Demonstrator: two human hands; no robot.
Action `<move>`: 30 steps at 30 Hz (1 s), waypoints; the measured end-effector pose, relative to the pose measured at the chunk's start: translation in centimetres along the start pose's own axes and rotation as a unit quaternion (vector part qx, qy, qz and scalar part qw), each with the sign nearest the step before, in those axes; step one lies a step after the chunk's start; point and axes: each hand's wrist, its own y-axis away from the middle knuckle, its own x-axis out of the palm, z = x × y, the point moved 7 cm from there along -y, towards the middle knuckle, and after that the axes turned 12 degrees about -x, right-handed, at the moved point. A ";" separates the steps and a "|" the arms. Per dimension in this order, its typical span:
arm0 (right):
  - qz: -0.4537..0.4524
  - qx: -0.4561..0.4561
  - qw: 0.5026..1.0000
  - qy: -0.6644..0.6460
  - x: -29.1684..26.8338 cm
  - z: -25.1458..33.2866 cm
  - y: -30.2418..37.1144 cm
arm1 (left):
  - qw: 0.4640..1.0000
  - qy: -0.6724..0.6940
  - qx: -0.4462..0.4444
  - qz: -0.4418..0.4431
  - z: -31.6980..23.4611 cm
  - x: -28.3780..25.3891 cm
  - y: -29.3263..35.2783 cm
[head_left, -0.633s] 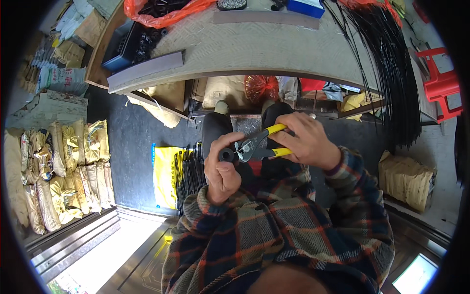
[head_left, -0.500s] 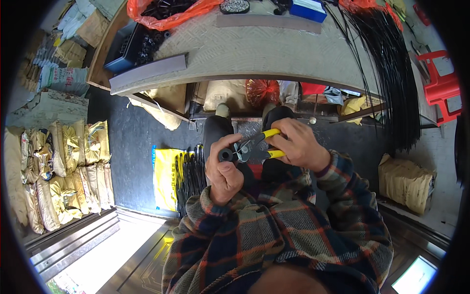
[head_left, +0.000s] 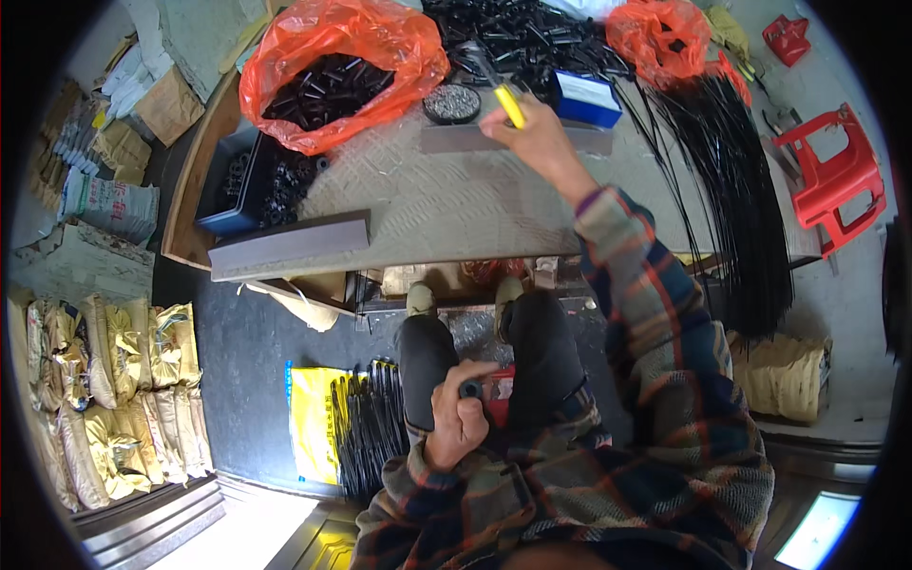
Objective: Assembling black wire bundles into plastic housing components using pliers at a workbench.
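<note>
My left hand [head_left: 458, 418] is low, in front of my lap, with its fingers closed round a short black tube [head_left: 470, 389] whose round end faces up. Over the far part of the workbench my right hand [head_left: 541, 142] grips yellow-handled pliers [head_left: 510, 107]. The metal jaws point away from me, over a heap of black tubular parts [head_left: 537, 38]. Just left of the pliers stands a round dish of small shiny metal pieces [head_left: 451, 104]. A blue box [head_left: 587, 101] sits to the right of my right hand.
An orange bag [head_left: 418, 57] of black parts and a dark blue bin [head_left: 237, 204] stand on the bench's left. Long black rods [head_left: 731, 190] hang over its right edge beside a red stool [head_left: 841, 180]. More black rods [head_left: 366, 427] lie on a yellow sack [head_left: 312, 418] at my left.
My right hand has carried the pliers from the black tube out over the bench. My left hand still holds the tube. The view has tilted up, showing more of the bench.
</note>
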 end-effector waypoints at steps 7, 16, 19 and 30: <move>0.073 -0.069 0.921 0.377 2.9 -1.5 -6.6 | 0.998 0.055 -0.033 -0.009 1.4 -2.1 -1.6; 0.114 -0.119 0.909 0.382 4.2 -2.8 -7.5 | 0.996 0.072 -0.046 -0.025 2.4 -3.0 -2.4; 0.099 -0.121 0.928 0.338 3.8 -2.2 -7.3 | 0.995 0.082 -0.050 -0.034 2.4 -3.3 -1.9; 0.056 0.085 0.927 -0.361 4.8 12.7 9.9 | 0.984 0.117 -0.096 -0.094 -0.2 -4.0 -2.4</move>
